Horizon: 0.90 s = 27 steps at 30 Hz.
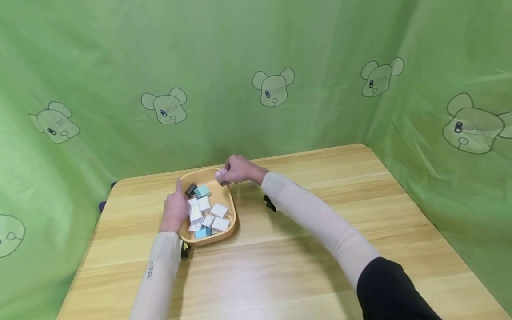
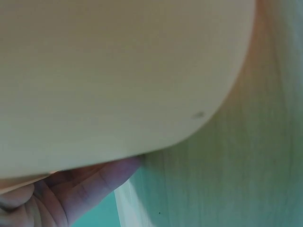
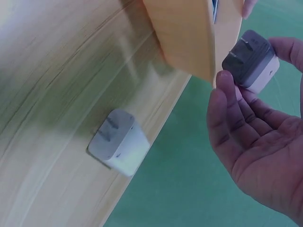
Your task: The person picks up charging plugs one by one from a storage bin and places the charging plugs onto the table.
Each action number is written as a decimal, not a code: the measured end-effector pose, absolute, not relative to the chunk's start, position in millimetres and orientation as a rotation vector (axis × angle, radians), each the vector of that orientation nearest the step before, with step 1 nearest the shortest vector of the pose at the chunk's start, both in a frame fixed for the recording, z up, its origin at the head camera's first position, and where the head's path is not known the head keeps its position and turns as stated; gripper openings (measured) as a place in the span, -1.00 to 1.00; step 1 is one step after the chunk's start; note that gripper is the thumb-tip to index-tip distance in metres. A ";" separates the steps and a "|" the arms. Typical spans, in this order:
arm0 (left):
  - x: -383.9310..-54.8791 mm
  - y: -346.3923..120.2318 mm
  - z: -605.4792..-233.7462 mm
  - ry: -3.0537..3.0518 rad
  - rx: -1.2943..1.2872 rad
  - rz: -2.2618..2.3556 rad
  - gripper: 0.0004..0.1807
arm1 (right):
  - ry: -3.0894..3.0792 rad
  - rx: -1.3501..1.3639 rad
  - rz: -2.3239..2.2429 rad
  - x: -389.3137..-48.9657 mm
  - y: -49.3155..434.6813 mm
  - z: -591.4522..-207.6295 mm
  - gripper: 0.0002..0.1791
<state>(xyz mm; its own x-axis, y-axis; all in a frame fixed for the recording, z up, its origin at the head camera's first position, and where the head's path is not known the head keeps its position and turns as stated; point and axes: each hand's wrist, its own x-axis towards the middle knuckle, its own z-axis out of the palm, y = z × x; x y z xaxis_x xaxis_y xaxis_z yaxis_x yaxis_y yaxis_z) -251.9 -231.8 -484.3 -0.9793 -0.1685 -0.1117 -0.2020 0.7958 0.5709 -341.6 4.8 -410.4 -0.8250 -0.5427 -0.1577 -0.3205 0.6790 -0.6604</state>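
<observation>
An orange tray (image 1: 208,241) sits at the left of the table with several charger plugs in it, such as a white charger (image 1: 221,224) and a teal one (image 1: 202,191). My left hand (image 1: 176,208) grips the tray's left side, and its index finger points along the rim. In the left wrist view the tray wall hides part of that hand. Over the tray's far right corner, my right hand (image 1: 240,169) pinches a power adapter (image 3: 251,59) between thumb and fingers. That adapter has a grey pronged face and a pale body.
Outside the tray, a white charger (image 3: 120,142) lies on the table near its back edge, its prongs showing. The wooden table (image 1: 312,249) extends to the right. A green curtain (image 1: 224,53) with bear drawings hangs behind and beside it.
</observation>
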 end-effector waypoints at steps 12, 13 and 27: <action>-254.0 -233.3 -483.5 2.915 -0.311 0.931 -0.06 | 2.634 -0.415 -0.868 -356.2 22.4 -408.5 -0.58; -253.9 -233.1 -483.8 2.922 -0.310 0.926 -0.06 | 2.630 -0.393 -0.880 -357.0 24.8 -408.8 -0.58; -253.8 -232.6 -485.5 2.957 -0.321 0.887 -0.06 | 2.677 -0.225 -0.883 -361.4 63.5 -415.1 -0.63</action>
<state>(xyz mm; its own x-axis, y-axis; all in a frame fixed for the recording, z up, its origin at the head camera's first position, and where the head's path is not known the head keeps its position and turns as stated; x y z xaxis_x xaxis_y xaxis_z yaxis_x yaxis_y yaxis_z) -253.8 -232.6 -485.5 -0.9779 -0.1865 -0.0950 -0.2080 0.8153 0.5405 -361.4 63.5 -415.1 -0.9387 -0.2437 -0.2437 -0.0508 0.7973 -0.6015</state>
